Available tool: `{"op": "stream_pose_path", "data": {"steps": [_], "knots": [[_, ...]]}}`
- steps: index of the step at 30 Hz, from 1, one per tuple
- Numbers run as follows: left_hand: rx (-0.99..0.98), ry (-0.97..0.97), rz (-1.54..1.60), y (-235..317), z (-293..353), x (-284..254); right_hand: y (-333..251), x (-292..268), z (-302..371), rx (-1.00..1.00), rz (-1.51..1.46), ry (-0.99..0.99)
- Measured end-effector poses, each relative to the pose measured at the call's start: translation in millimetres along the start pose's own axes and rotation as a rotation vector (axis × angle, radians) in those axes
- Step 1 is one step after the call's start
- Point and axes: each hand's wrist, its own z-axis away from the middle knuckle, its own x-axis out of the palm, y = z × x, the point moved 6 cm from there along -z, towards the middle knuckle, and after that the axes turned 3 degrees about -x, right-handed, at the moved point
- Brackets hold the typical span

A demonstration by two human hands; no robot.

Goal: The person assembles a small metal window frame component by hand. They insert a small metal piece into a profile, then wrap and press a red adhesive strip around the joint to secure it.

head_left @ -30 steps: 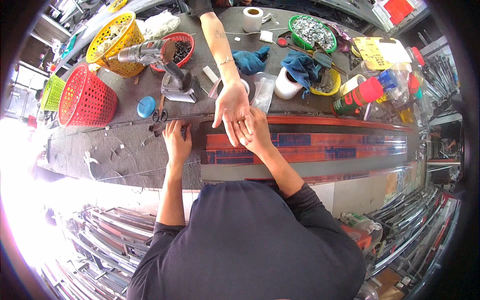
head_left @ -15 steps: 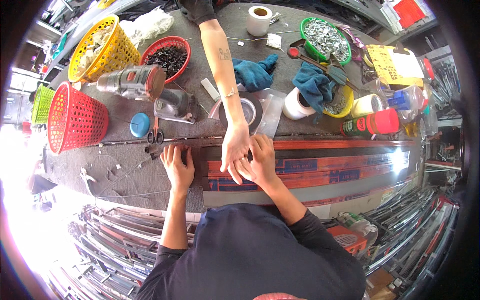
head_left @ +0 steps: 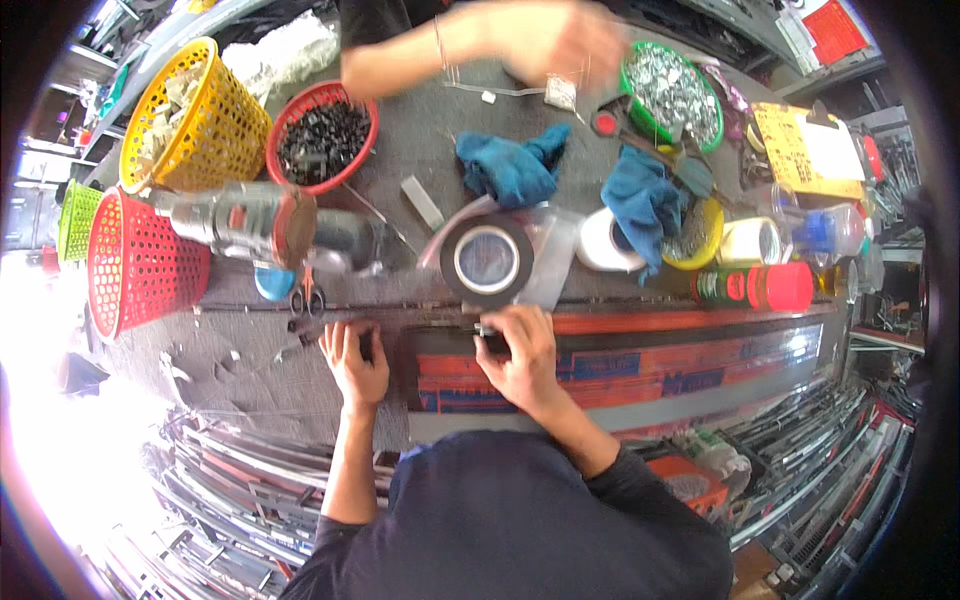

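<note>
My left hand (head_left: 355,368) rests on the dark bench near the left end of long strips, its thumb apart from the fingers and nothing visible in its grasp. With thumb and fingers, my right hand (head_left: 522,358) pinches a small metal piece (head_left: 484,331) over the left part of the strips. These long strips (head_left: 600,365), with red and blue film, run to the right along the bench's near side. Just beyond my right hand lies a roll of black tape (head_left: 487,258) on a clear plastic bag. Another person's hand (head_left: 570,45), blurred, hovers near the green basket (head_left: 668,95).
Beyond my left hand are scissors (head_left: 307,295), a power drill (head_left: 260,225) and a red basket (head_left: 150,265). Farther back stand a yellow basket (head_left: 205,115) and a red basket of black parts (head_left: 322,138). Blue cloths (head_left: 512,165), a white roll (head_left: 603,243) and a red-capped can (head_left: 755,287) lie beyond the strips.
The other person's arm has drawn back from my right hand and swung toward the green basket. My right hand now shows a small metal piece. The view has shifted slightly.
</note>
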Motion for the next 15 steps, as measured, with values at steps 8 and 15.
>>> {"op": "stream_pose_path", "data": {"steps": [8,15], "knots": [[0.019,0.02,0.018,1,6,0,42,-90,31,0.158,-0.043,0.133],[0.016,0.072,-0.006,-2,9,1,58,-87,67,0.082,0.145,0.235]]}}
